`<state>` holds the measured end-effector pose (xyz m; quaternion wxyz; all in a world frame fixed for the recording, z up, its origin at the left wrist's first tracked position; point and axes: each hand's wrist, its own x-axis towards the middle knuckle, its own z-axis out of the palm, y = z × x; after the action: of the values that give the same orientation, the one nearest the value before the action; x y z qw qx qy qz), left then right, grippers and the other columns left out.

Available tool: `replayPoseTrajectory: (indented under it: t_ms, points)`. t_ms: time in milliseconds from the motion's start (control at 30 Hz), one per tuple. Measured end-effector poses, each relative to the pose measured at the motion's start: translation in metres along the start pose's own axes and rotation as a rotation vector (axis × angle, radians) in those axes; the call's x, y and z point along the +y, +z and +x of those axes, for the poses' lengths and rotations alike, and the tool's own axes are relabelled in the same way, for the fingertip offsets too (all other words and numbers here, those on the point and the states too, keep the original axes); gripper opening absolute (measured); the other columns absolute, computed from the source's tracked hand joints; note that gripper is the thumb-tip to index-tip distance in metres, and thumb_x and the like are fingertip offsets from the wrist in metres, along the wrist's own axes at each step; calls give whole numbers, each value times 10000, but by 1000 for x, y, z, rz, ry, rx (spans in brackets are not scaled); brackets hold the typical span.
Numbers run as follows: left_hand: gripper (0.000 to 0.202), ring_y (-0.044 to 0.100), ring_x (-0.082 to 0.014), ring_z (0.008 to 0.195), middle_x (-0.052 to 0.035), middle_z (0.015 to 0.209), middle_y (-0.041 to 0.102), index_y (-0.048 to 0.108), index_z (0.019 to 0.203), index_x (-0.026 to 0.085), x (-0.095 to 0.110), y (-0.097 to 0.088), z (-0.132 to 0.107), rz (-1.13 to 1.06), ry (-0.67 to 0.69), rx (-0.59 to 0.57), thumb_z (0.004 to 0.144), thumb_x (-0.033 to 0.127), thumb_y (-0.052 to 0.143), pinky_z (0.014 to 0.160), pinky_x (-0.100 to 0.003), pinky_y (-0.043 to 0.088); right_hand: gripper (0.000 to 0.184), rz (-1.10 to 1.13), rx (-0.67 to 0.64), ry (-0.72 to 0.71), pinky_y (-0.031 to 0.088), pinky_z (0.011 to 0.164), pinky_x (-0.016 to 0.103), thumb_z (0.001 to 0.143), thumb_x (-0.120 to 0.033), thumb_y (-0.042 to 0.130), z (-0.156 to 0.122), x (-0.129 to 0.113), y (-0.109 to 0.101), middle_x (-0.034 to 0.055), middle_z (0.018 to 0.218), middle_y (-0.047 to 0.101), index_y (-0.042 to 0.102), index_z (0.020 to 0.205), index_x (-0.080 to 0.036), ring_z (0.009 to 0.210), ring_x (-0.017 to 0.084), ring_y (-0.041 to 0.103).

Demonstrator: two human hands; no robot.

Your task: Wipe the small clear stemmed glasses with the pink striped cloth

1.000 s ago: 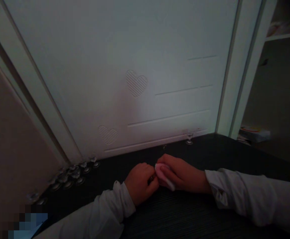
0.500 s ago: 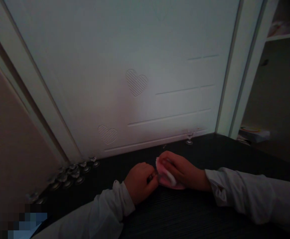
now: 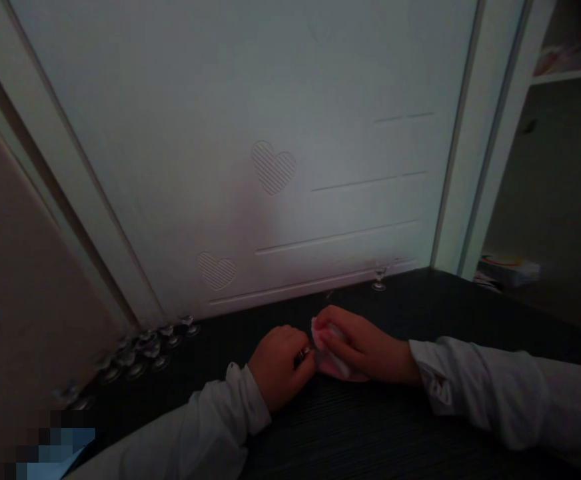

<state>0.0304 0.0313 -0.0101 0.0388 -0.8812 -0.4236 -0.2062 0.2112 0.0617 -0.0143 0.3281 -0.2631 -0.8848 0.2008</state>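
On a dark wood-grain table (image 3: pixel 370 433) my two hands meet near the middle. My left hand (image 3: pixel 279 365) is closed in a pinch on a small shiny object (image 3: pixel 304 352) that is too small to name. My right hand (image 3: pixel 365 347) is closed on a pink cloth (image 3: pixel 328 357) and presses it against that small object. Both arms wear white sleeves.
Several small clear glass pieces (image 3: pixel 145 350) stand in a cluster at the table's back left. One more clear piece (image 3: pixel 379 279) stands by the white panel (image 3: pixel 250 133) with embossed hearts. A shelf with papers (image 3: pixel 508 270) lies at the right.
The right hand's fingers and the pink cloth have shifted slightly against the small object. The left hand has stayed almost still.
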Motion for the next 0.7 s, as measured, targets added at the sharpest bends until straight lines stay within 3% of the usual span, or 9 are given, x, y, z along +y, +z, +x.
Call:
replayPoseTrajectory:
  t_ms: [267,467,700]
  points:
    - [131,439,-132,609,1,616,492,475,633,160,-2,1,0,-18,-5,-1,755,196,444,581,-252,340,187,-49,-41,-156,403,759,271,853,-134,336,2,-3,-3,59,898,505,506,926,-157,846,142,481]
    - [164,430,-128,603,12,613,471,472,634,165,-2,-2,0,-119,-66,-27,779,229,429,567,-243,330,130,1,15,-95,416,744,284,834,-206,406,1,-1,-2,49,899,525,489,928,-172,826,146,501]
    - [223,393,-112,563,34,582,413,442,586,163,-6,-3,3,-408,-197,-76,770,288,417,530,-234,291,236,0,22,-52,419,770,297,775,-228,507,0,2,0,60,949,526,469,1000,-167,864,160,509]
